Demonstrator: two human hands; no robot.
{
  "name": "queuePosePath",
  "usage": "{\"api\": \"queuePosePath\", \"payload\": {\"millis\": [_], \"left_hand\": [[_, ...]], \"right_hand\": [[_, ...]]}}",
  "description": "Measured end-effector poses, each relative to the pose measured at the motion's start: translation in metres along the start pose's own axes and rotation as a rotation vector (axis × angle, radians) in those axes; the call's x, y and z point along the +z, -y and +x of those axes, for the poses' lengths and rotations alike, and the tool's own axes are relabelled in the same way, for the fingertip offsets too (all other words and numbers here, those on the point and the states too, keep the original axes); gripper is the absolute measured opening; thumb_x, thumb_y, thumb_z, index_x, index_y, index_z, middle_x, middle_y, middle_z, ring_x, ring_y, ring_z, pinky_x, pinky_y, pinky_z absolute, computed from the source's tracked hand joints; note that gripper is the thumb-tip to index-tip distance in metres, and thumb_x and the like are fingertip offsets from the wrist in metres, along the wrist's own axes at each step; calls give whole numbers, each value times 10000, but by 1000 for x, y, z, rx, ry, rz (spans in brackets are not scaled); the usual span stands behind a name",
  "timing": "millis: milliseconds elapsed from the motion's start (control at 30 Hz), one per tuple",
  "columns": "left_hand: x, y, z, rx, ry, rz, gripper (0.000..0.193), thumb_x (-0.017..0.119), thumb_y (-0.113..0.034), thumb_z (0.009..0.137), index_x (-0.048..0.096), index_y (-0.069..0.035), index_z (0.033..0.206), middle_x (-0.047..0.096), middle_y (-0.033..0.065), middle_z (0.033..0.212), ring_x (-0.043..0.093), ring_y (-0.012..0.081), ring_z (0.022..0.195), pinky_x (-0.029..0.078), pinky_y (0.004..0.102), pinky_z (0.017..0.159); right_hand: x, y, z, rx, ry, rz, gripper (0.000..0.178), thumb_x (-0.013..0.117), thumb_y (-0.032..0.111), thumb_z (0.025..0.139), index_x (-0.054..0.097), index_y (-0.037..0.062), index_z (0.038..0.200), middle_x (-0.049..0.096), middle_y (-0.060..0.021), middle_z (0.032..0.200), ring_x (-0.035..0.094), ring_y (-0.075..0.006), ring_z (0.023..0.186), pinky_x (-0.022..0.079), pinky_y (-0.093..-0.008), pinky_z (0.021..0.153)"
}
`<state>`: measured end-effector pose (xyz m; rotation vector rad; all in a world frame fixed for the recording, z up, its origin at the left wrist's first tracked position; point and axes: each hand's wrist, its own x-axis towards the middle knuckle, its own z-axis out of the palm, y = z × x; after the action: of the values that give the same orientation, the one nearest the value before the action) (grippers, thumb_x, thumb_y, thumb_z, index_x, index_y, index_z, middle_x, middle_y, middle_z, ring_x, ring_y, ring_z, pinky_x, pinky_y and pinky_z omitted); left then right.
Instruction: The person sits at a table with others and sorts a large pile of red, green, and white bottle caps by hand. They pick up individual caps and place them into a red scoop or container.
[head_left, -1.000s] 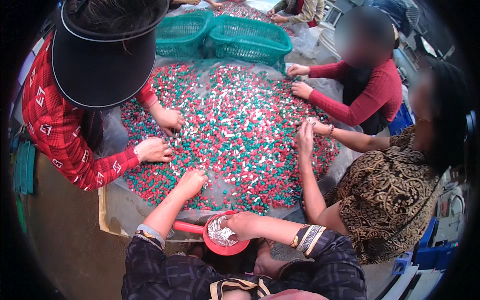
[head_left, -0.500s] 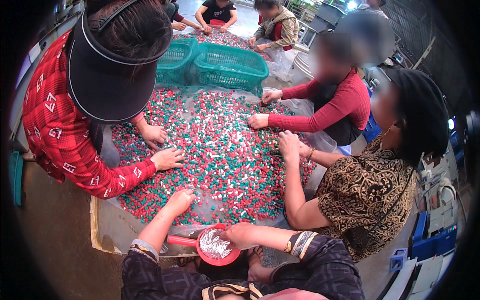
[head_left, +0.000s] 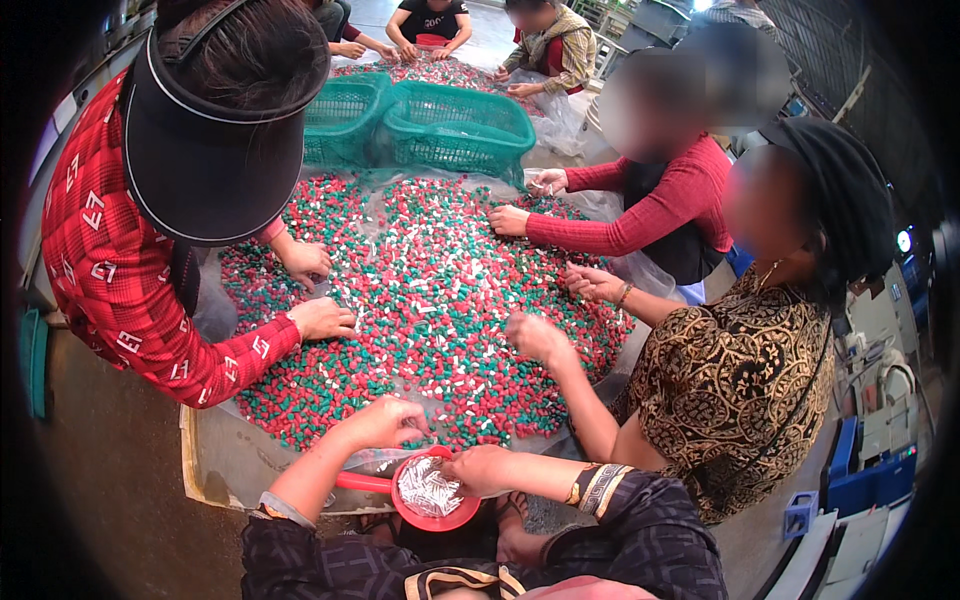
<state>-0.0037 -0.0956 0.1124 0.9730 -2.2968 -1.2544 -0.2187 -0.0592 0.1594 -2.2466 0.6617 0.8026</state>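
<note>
My left hand (head_left: 386, 424) is just above the near edge of a spread of small red, green and white pieces (head_left: 440, 330). Its fingers curl together, and whatever may be between them is too small to make out. A red dipper (head_left: 436, 520) with a straight handle sits at the table's near edge, partly filled with thin white pieces (head_left: 428, 487). My right hand (head_left: 480, 470) grips the dipper's right rim, its fingers reaching over the edge and partly hidden inside the bowl.
Clear plastic sheeting (head_left: 250, 425) lies under the pieces. Two green mesh baskets (head_left: 460, 125) stand beyond them. A co-worker in a red patterned shirt (head_left: 150, 330) leans in from the left; others sit right, one in a brown patterned top (head_left: 740, 390). More people work farther back.
My left hand has moved slightly right and nearer the dipper, its fingers now curled. My right hand stays at the rim. The nearest right-hand co-worker's hands have moved apart.
</note>
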Motion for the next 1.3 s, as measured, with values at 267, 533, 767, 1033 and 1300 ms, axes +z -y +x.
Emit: {"api": "queuePosePath", "payload": {"millis": [267, 533, 767, 1033, 1300], "left_hand": [[19, -21, 1, -12, 517, -67, 141, 669, -104, 756, 651, -70, 892, 678, 74, 804, 653, 204, 741, 506, 336, 677], [41, -17, 1, 3, 605, 12, 98, 632, -73, 745, 624, -57, 841, 651, 83, 765, 640, 240, 736, 488, 370, 670], [37, -23, 2, -18, 608, 36, 161, 618, -57, 731, 646, -54, 889, 669, 99, 799, 650, 261, 759, 494, 388, 680], [28, -34, -1, -69, 589, 90, 252, 613, -59, 725, 669, -83, 970, 676, 130, 834, 650, 297, 794, 502, 410, 708], [31, -41, 2, -87, 564, 155, 310, 604, -70, 720, 674, -130, 1017, 668, 139, 829, 641, 318, 792, 499, 433, 699]], "right_hand": [[12, -13, 6, -13, -24, -21, 355, 595, 272, 807, 555, 79, 1102, 630, -163, 975, 633, -316, 912, 505, -424, 793], [13, -13, 7, -22, -31, -27, 375, 593, 266, 808, 536, 35, 1098, 625, -173, 979, 625, -312, 936, 498, -416, 808], [8, -11, 6, -22, -5, -3, 385, 607, 283, 808, 544, 48, 1106, 617, -172, 1014, 615, -313, 963, 486, -411, 836], [6, -11, 6, 17, -2, 76, 393, 628, 297, 811, 547, 63, 1115, 628, -149, 1050, 601, -293, 1013, 485, -412, 849], [8, -16, 3, -15, -97, 63, 302, 584, 226, 821, 574, 50, 1065, 646, -154, 984, 622, -296, 965, 498, -400, 821]]}}
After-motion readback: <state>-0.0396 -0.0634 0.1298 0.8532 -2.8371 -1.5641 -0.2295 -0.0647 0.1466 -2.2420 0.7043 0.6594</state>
